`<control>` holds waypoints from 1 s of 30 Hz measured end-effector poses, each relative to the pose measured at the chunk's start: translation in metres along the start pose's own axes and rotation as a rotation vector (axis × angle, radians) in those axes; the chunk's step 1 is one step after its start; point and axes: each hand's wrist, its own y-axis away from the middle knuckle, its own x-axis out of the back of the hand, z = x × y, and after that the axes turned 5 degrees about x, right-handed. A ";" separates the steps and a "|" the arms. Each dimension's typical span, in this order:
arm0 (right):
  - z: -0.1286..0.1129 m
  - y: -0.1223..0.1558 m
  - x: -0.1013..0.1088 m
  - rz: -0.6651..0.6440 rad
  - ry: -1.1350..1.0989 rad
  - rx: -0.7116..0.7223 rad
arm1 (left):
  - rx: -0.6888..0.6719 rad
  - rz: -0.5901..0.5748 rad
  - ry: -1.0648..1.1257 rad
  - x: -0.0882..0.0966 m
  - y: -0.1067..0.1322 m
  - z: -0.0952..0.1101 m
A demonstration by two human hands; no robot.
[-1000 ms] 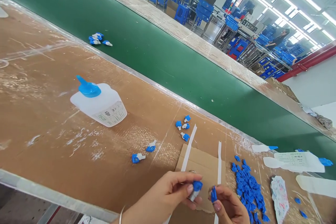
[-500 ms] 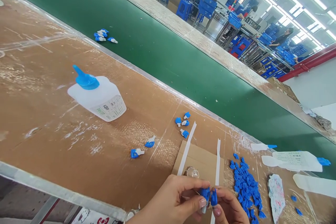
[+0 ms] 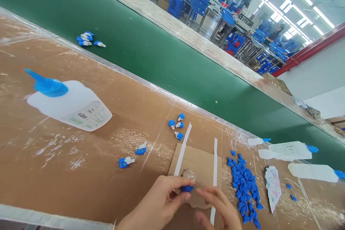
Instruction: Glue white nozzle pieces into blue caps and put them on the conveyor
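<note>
My left hand (image 3: 157,201) pinches a small blue plastic part (image 3: 187,188) between thumb and forefinger, over a cardboard sheet (image 3: 201,161). My right hand (image 3: 221,206) is just to its right, slightly blurred, its fingers apart and nothing visible in them. Just beyond the left fingertips, a clear round object (image 3: 188,175) rests on the cardboard. Right of it lies a loose heap of small blue pieces (image 3: 244,183). To the left are two blue-and-white parts, one (image 3: 126,162) nearer me and the other (image 3: 141,148) behind it. Several similar parts (image 3: 178,124) are grouped farther back.
A large white bottle with a blue spout (image 3: 72,104) lies on the brown table at left. More white bottles (image 3: 291,150) and a stained white scrap (image 3: 273,188) lie at right. Behind runs a green belt (image 3: 161,55) carrying several blue-and-white parts (image 3: 86,38). People sit at far workstations.
My right hand has let go of the small blue piece it pinched and opened, moving apart from my left. The left still holds its blue part. The view has shifted right.
</note>
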 end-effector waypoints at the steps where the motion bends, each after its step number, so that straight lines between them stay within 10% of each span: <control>1: 0.015 -0.003 0.008 0.005 0.035 -0.044 | -0.019 0.027 -0.085 0.006 -0.004 -0.001; 8: 0.119 -0.045 0.062 0.191 0.346 -0.237 | -0.163 0.318 -0.503 0.047 -0.059 -0.001; 14: 0.132 -0.052 0.062 0.145 0.341 -0.206 | -0.242 0.426 -0.553 0.046 -0.089 -0.009; 30: 0.108 -0.028 0.049 0.186 0.337 -0.223 | -0.302 0.607 -0.692 0.104 0.011 -0.021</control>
